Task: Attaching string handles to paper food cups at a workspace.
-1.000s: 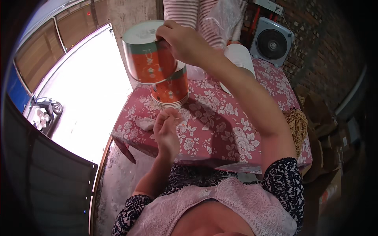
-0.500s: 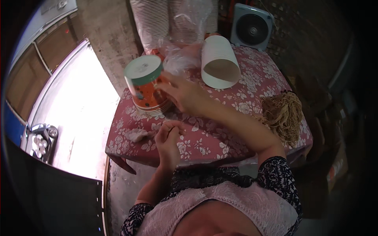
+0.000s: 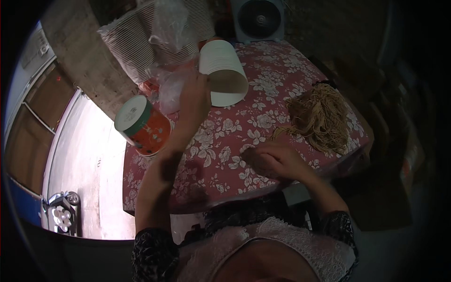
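Flrl tbl (image 3: 225,136), hands (image 3: 283,162) over, fan (image 3: 260,19) bhnd

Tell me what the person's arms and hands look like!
The left hand and right hand are bare, and so are the forearms. Dark sleeves with a busy, pale pattern cover the arms higher up, ending near the elbows.

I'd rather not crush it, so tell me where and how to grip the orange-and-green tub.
Grip the orange-and-green tub around its green band, probably best from above: it stands upside down, so the closed end is uppermost and the band just below it shows uncovered.
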A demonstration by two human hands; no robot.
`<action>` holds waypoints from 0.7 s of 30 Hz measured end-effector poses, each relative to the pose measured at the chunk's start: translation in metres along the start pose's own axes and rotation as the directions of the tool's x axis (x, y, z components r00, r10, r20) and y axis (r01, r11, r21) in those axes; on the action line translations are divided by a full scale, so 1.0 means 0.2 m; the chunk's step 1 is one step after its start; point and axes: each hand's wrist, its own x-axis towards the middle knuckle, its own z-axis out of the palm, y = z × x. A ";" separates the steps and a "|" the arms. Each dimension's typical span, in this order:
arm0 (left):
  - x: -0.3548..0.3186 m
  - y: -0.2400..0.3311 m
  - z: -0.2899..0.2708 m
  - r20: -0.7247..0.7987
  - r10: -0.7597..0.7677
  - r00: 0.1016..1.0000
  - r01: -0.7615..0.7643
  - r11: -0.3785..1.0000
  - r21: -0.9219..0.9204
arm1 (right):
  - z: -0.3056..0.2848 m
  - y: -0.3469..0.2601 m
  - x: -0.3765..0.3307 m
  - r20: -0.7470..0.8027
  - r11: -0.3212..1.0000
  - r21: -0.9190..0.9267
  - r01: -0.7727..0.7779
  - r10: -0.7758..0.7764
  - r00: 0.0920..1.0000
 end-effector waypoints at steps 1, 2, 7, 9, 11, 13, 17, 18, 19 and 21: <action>0.05 -0.04 0.08 0.023 0.038 0.999 -0.039 0.998 0.057 | -0.02 0.01 -0.05 -0.098 0.998 0.020 -0.057 0.059 0.994; 0.08 -0.09 0.13 0.048 0.070 0.996 -0.076 0.990 0.118 | -0.06 0.00 -0.09 -0.096 0.995 0.036 -0.094 0.097 0.991; 0.20 -0.20 0.30 0.167 0.198 0.966 -0.242 0.919 0.311 | -0.19 0.01 -0.28 -0.286 0.943 0.219 -0.250 0.307 0.908; 0.20 -0.21 0.32 0.205 0.199 0.958 -0.262 0.900 0.349 | -0.23 0.03 -0.33 -0.333 0.924 0.281 -0.261 0.348 0.876; 0.19 -0.20 0.32 0.219 0.220 0.951 -0.291 0.879 0.377 | -0.27 0.04 -0.37 -0.361 0.921 0.281 -0.270 0.362 0.860; 0.18 -0.19 0.32 0.230 0.233 0.945 -0.312 0.855 0.414 | -0.27 0.03 -0.38 -0.398 0.898 0.358 -0.257 0.395 0.828; 0.19 -0.14 0.28 0.261 0.171 0.950 -0.282 0.830 0.481 | -0.26 0.05 -0.42 -0.466 0.887 0.414 -0.203 0.398 0.790; 0.18 -0.13 0.26 0.313 0.130 0.941 -0.272 0.841 0.469 | -0.26 0.04 -0.41 -0.477 0.885 0.419 -0.203 0.405 0.780; 0.17 -0.12 0.24 0.321 0.129 0.938 -0.274 0.843 0.464 | -0.26 0.04 -0.41 -0.488 0.883 0.423 -0.203 0.411 0.770; 0.16 -0.10 0.20 0.325 0.221 0.920 -0.338 0.867 0.367 | -0.25 0.05 -0.41 -0.476 0.873 0.437 -0.217 0.429 0.768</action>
